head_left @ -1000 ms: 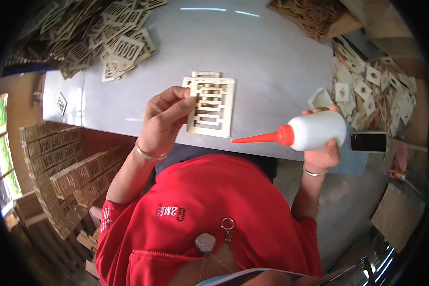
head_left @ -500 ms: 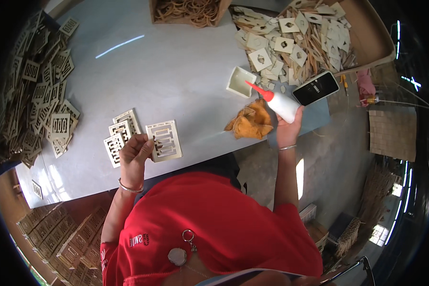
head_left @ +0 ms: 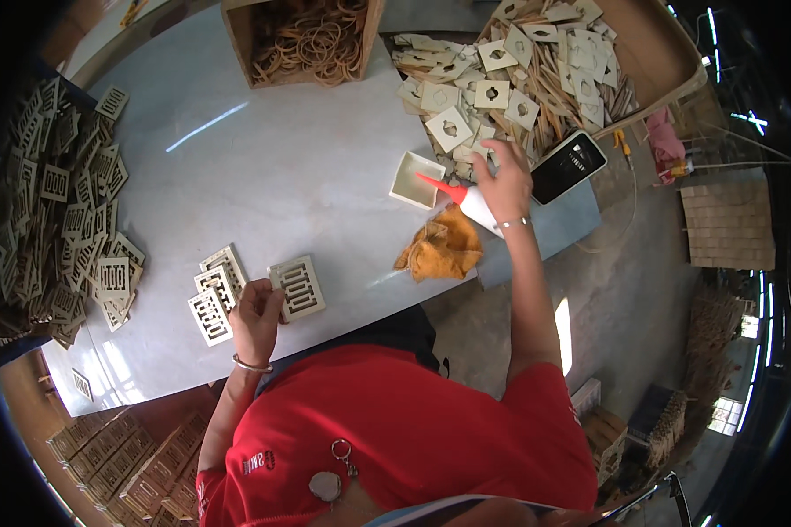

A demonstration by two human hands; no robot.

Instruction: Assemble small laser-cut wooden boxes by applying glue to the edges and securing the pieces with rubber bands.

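A slotted pale wooden panel (head_left: 298, 288) lies near the table's front edge, its left edge pinched by the thumb and fingers of my left hand (head_left: 259, 314). Beside that hand, several similar slotted panels (head_left: 213, 314) overlap on the table. My right hand (head_left: 506, 183) has its fingers spread, reaching over a white squeeze bottle (head_left: 478, 209) with a red nozzle. The bottle lies tilted, its nozzle tip over a small pale rectangular dish (head_left: 410, 184), and part of its body is hidden by my hand. Thin square pieces with center holes (head_left: 449, 128) lie just beyond my fingers.
An orange crumpled cloth (head_left: 439, 244) lies below the bottle. To the right is a phone (head_left: 569, 168). At the back stand a wooden box of rubber bands (head_left: 303, 44) and a cardboard tray (head_left: 655, 66). A large heap of slotted panels (head_left: 79, 206) covers the table's left end.
My right hand has let go of the squeeze bottle and moved over it toward the square pieces, fingers opening. The bottle now rests by the dish. My left hand stays at the panel.
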